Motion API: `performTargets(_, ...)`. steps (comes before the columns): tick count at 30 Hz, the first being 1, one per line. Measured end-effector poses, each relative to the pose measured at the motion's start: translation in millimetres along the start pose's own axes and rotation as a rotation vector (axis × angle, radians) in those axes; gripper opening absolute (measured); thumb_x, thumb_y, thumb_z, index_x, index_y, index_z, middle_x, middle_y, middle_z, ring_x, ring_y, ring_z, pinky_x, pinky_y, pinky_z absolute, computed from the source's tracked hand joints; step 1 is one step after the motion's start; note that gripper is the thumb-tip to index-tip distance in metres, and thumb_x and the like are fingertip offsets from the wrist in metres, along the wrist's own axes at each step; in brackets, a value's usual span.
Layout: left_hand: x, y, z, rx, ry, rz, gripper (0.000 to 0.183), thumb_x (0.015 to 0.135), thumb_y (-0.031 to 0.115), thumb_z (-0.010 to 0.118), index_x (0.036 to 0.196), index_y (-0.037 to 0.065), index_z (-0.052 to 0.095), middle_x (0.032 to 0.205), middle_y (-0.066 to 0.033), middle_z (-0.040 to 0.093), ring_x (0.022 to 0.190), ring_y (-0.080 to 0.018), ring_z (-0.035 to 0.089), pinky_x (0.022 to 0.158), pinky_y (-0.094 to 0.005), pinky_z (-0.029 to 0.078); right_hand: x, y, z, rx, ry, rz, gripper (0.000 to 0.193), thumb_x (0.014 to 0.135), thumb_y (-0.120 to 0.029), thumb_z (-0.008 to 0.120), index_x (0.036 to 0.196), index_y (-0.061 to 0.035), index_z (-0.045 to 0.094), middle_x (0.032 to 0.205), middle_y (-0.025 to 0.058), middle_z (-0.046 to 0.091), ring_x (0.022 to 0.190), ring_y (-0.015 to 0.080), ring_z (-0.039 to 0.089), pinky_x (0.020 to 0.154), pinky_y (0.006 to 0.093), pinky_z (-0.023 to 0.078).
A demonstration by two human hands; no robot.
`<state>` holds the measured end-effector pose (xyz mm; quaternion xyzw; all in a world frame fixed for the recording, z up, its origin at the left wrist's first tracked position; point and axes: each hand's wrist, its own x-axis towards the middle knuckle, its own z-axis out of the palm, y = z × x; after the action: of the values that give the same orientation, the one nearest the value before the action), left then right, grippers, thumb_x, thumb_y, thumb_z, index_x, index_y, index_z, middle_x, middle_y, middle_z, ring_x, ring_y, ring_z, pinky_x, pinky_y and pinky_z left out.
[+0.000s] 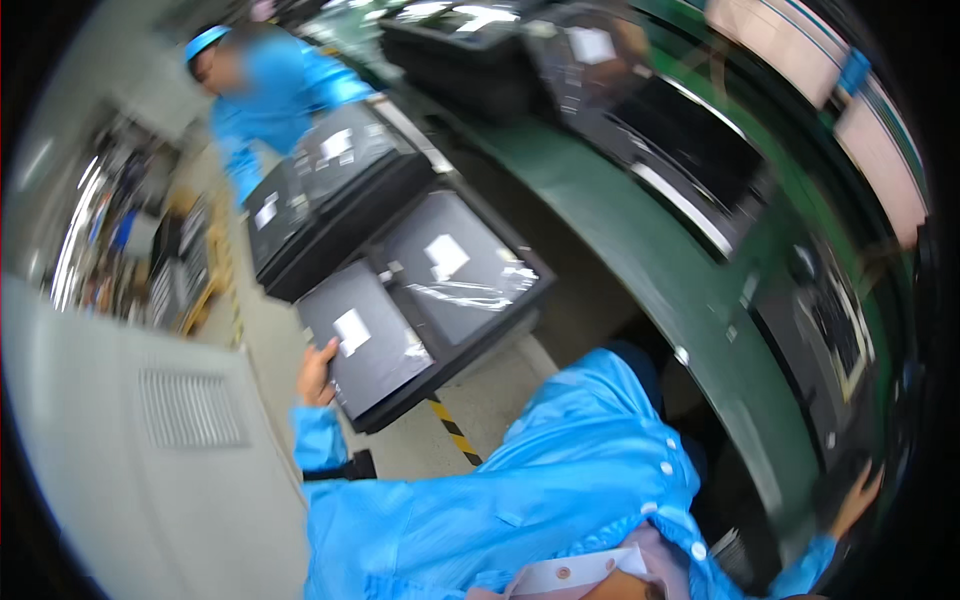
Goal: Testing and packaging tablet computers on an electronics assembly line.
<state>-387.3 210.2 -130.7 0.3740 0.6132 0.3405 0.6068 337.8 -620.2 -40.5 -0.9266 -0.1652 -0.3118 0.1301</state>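
Note:
My left hand (pixel 316 376) is closed on the near left edge of a black tray (pixel 455 362), its thumb on top. Two flat dark panels lie side by side in this tray: a left panel (pixel 385 350) and a right panel (pixel 478 250), each in clear film with a white label. Off to the far right, my right hand (pixel 858 502) has its fingers stretched out beside a dark panel (pixel 800 345) on the green bench. Blur hides whether it touches anything.
A person in blue (pixel 270 90) stands behind a second black tray (pixel 345 205) of wrapped panels, just beyond mine. The green bench (pixel 640 270) runs along the right, carrying a black-screened unit (pixel 690 140) and stacked black trays (pixel 450 65). A grey cabinet (pixel 130 440) stands left.

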Motion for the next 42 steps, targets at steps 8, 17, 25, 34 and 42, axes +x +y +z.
performTargets(8,-54.7,19.4,195.0,0.838,0.142,1.162,0.042,0.091,0.019,0.072,0.123,-0.006,0.061,0.107,-0.0207,0.068,0.102,-0.0278,0.068,0.087,-0.0378,0.056,-62.5,-41.2,-22.8,-0.118,0.203,0.397,0.061,0.086,-0.03,0.076,0.136,-0.0012,0.056,0.137,0.0212,0.057,0.13,0.0379,0.052,0.11,0.0446,0.041)
performTargets(17,-267.5,-33.8,491.2,0.445,-1.279,1.177,0.009,0.082,0.007,0.08,0.086,0.003,0.073,0.071,-0.0084,0.066,0.056,-0.0177,0.061,0.052,-0.0295,0.047,-18.2,-60.5,8.7,-0.053,0.192,0.564,0.07,0.089,-0.046,0.072,0.141,-0.0024,0.053,0.145,0.0212,0.049,0.132,0.0391,0.049,0.109,0.0461,0.042)
performTargets(25,-299.2,-63.6,535.4,0.323,-1.519,1.472,0.008,0.08,0.007,0.08,0.082,0.008,0.072,0.058,-0.0017,0.053,0.046,-0.0175,0.052,0.044,-0.0314,0.039,6.1,-67.2,44.0,-0.287,0.12,0.761,0.061,0.087,-0.034,0.073,0.137,-0.0031,0.057,0.146,0.0227,0.046,0.134,0.0402,0.046,0.109,0.0478,0.041)
performTargets(34,-301.1,-68.3,531.3,0.411,-1.502,1.355,0.009,0.08,0.004,0.077,0.085,0.006,0.071,0.064,-0.006,0.058,0.051,-0.0229,0.056,0.048,-0.0342,0.043,1.8,-53.1,50.3,-0.151,0.167,0.712,0.052,0.085,-0.018,0.069,0.133,-0.0017,0.059,0.143,0.0218,0.048,0.132,0.0399,0.048,0.109,0.0465,0.043)
performTargets(42,-305.3,-66.2,528.1,0.496,-1.487,1.36,0.007,0.084,0.006,0.076,0.086,0.006,0.07,0.07,-0.0104,0.062,0.056,-0.0277,0.06,0.052,-0.0368,0.047,3.6,-37.2,48.9,-0.109,0.185,0.739,0.051,0.086,-0.02,0.069,0.132,-0.0014,0.06,0.143,0.0214,0.048,0.131,0.0403,0.049,0.109,0.0464,0.043)
